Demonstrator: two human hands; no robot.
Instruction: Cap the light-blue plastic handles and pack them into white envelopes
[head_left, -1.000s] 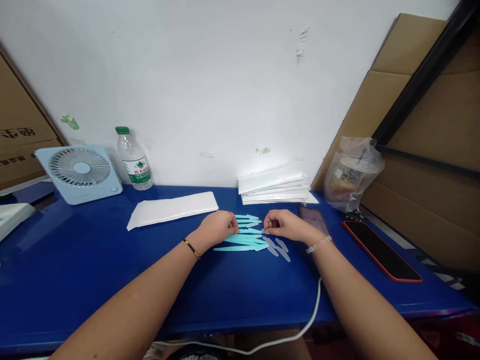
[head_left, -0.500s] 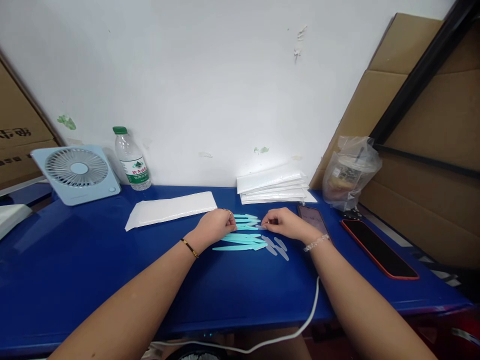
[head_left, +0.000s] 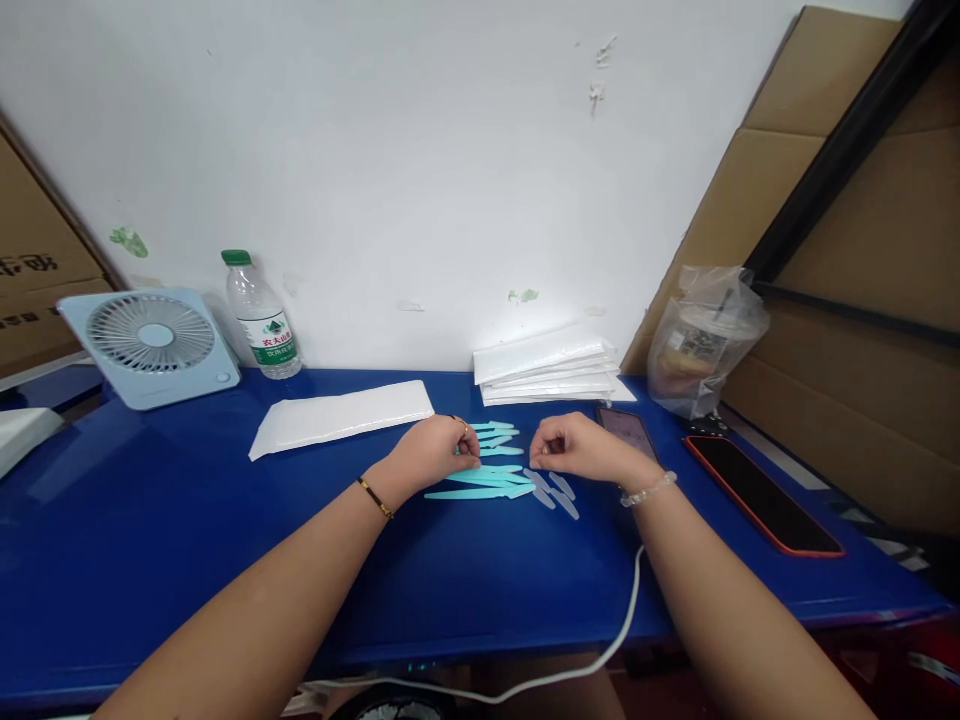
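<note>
Several turquoise eyebrow razors (head_left: 480,493) lie side by side on the blue table, blades toward the right. My left hand (head_left: 433,450) is closed at the handle ends of the upper ones, thumb and fingers pinching one razor (head_left: 501,451); its fingers hide the handle. To the right of the blade tips, my right hand (head_left: 574,447) is closed with thumb and forefinger together; whatever is between them is too small to make out. Just below its fingertips lie several clear blade covers (head_left: 561,503), loose on the table near the lower razors.
A white padded envelope (head_left: 341,418) lies left of the razors. White envelopes (head_left: 547,370) are stacked by the wall. A fan (head_left: 154,345) and a bottle (head_left: 264,325) stand left. Phones (head_left: 761,495) (head_left: 628,430), a bagged cup (head_left: 697,350) and a white cable (head_left: 626,620) are right.
My right hand has drawn slightly right, away from the razor tips, and the clear piece at its fingertips no longer shows there. My left thumb has shifted slightly right and down.
</note>
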